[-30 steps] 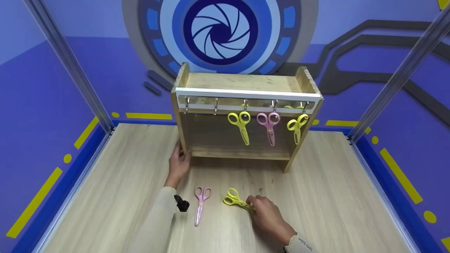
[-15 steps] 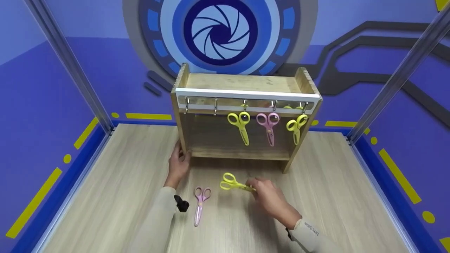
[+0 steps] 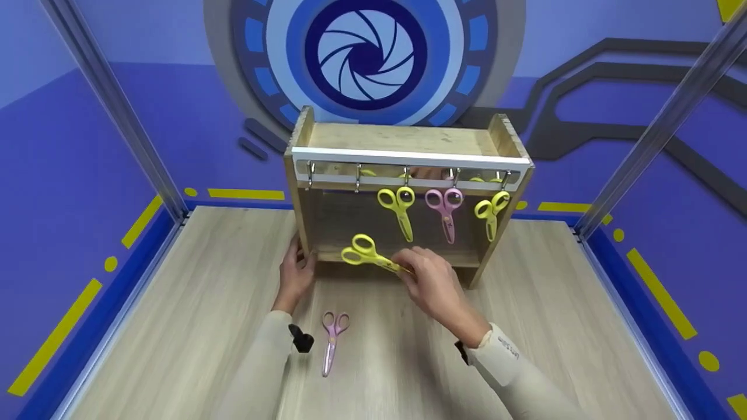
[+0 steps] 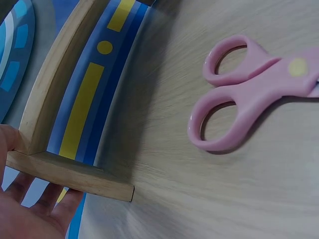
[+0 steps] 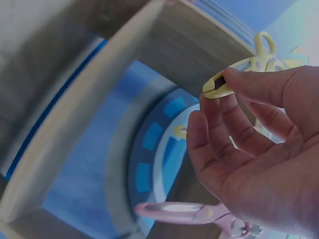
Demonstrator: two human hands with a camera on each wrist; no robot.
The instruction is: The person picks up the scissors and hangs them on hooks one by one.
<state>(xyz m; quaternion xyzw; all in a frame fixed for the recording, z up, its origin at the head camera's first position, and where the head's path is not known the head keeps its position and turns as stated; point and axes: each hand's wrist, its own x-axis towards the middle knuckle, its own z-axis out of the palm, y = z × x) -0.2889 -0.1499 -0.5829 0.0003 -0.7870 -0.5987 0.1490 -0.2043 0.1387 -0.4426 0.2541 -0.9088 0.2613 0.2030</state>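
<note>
My right hand pinches a pair of yellow scissors by the blade end, in the air before the lower front of a wooden rack; the finger loops point left. In the right wrist view, thumb and fingertips hold the yellow blade tip. My left hand grips the lower left side of the rack, thumb in front and fingers behind the wood. Pink scissors lie on the table between my forearms, loops away from me; their handles show large in the left wrist view.
A hook strip runs along the rack's top front. Yellow scissors, pink scissors and more yellow scissors hang from its middle and right hooks. The two left hooks hold nothing. Blue panels enclose the table.
My right hand has lifted the yellow scissors off the table and carried them up and forward to the rack's lower front. My left hand has stayed on the rack.
</note>
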